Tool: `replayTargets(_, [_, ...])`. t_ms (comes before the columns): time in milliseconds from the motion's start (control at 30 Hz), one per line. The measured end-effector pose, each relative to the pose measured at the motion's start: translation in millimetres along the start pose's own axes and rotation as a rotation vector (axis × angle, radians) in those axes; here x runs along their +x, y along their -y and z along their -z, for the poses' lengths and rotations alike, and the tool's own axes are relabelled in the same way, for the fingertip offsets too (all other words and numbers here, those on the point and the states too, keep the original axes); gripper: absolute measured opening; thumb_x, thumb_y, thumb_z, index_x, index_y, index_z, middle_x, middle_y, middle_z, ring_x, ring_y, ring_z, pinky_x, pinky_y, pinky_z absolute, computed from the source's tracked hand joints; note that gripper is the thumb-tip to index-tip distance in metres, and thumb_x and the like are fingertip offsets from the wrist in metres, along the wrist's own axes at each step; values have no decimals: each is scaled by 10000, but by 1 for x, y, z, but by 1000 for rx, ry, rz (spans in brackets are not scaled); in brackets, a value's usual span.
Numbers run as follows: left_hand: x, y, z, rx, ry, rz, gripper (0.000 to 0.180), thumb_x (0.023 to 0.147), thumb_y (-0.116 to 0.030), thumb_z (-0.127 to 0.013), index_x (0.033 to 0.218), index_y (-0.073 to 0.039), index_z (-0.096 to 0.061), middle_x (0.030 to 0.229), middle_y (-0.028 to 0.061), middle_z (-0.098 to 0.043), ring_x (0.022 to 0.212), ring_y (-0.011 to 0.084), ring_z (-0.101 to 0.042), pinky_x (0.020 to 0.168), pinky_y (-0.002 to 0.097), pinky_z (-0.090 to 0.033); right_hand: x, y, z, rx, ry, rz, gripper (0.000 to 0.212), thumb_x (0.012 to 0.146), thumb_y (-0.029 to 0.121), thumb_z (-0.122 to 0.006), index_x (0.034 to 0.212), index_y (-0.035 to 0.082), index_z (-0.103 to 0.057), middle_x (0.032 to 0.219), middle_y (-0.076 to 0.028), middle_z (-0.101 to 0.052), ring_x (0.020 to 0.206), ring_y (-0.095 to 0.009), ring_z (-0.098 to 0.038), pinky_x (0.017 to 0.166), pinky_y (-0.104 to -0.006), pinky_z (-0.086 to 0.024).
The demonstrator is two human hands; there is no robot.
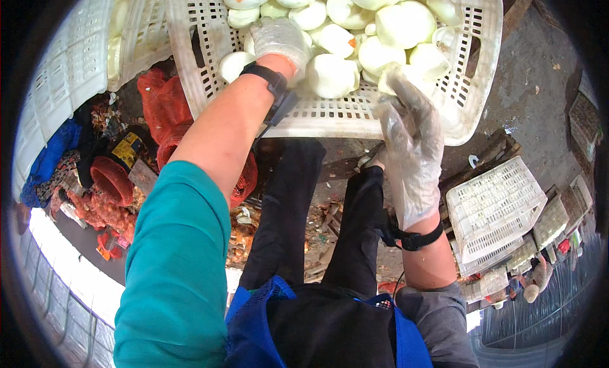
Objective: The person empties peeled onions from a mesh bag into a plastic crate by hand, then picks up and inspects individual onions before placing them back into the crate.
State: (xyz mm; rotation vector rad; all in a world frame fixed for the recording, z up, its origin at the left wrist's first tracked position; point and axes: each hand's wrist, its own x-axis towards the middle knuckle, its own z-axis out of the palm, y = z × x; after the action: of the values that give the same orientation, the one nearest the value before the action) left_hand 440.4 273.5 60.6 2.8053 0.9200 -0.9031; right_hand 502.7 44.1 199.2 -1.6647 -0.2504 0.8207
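peeled onions [333,76] lie heaped in the white crate [330,122]. the left hand [279,41] lies over them, its grip hidden; the right hand [412,133] curls by the near ones, and whether it pinches any i cannot tell. the loose gloves [415,184] could slide on smooth onions, dropping one, or a nudge might topple more.

**Bright middle, black rim**

Strong light whitens the crate [330,122] and onions [396,27], nearly washing out some tops. A strip [73,260] at lower left glares pure white, while the trousers [285,209] sink almost to black. The left-hand stack [70,70] curves toward the fisheye's dark rim, where detail softens.
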Motion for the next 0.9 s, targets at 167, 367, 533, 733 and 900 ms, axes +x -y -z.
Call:
replayTargets(167, [-1,9,17,-156,128,34,457,815,-383,-718,1149,-73,-761,1234,162,-711,1170,366,-651,956,488,-510,23,-2,-19,82,-43,-178,441,956,101,-735,1340,-55,-586,1204,-123,-672,1036,-159,-643,917,-292,-532])
replayTargets(367, [6,12,0,-211,32,49,589,806,-573,-703,1029,-36,-792,1094,191,-749,1058,348,-699,875,429,-558,55,-16,-28,-107,8,-303,534,945,257,-750,1325,-86,-599,1134,-144,-697,1014,-161,-633,889,-279,-517])
replayTargets(533, [15,-9,-12,4,-51,239,575,859,-521,-654,1229,-90,-743,1281,167,-695,1209,383,-620,1035,569,-448,55,-19,-39,-88,15,-298,539,935,250,-764,1320,-92,-603,1170,-154,-698,1027,-172,-629,902,-291,-514])
replayTargets(733, [14,-6,8,13,262,61,610,861,-538,-660,1290,-108,-713,1386,160,-635,1390,356,-476,1108,589,-358,51,-33,-30,-54,9,-301,515,939,228,-767,1311,-91,-609,1175,-137,-694,1015,-153,-624,893,-279,-510])
replayTargets(900, [12,-6,7,13,245,56,641,868,-555,-637,1298,-85,-702,1349,149,-652,1387,369,-459,1086,591,-362,51,-32,-32,26,3,-332,498,941,194,-764,1316,-93,-605,1165,-129,-693,1012,-148,-624,883,-273,-511])
